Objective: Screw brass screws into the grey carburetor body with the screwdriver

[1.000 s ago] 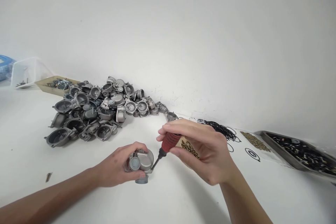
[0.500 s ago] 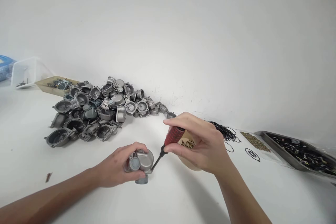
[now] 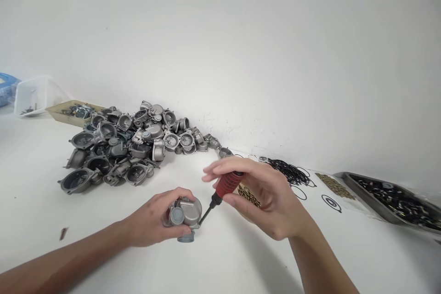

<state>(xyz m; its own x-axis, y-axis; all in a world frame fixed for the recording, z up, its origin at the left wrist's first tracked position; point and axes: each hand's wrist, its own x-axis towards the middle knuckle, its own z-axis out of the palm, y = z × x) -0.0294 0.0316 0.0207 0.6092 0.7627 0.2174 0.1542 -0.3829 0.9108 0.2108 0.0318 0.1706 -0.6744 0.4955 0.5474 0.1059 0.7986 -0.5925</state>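
My left hand (image 3: pixel 151 218) grips a small grey metal housing (image 3: pixel 185 215) and presses it onto the white table (image 3: pixel 223 257). In my right hand (image 3: pixel 267 197) is a screwdriver (image 3: pixel 222 188) with a red ribbed handle; my fingers pinch that handle. Its dark shaft slants down to the left, and the tip meets the right edge of the housing. Behind my right hand, partly hidden, lies a small heap of brass-coloured screws (image 3: pixel 248 194).
A big pile of grey metal housings (image 3: pixel 127 147) lies at the back left by the wall. Black rubber rings (image 3: pixel 292 173) and a metal tray of dark small parts (image 3: pixel 392 200) sit to the right. Clear and beige bins (image 3: pixel 37 96) stand far left.
My right fingers have shifted round the red handle, turning the screwdriver, and the hand has dropped a little. The left hand and the housing have stayed in place.
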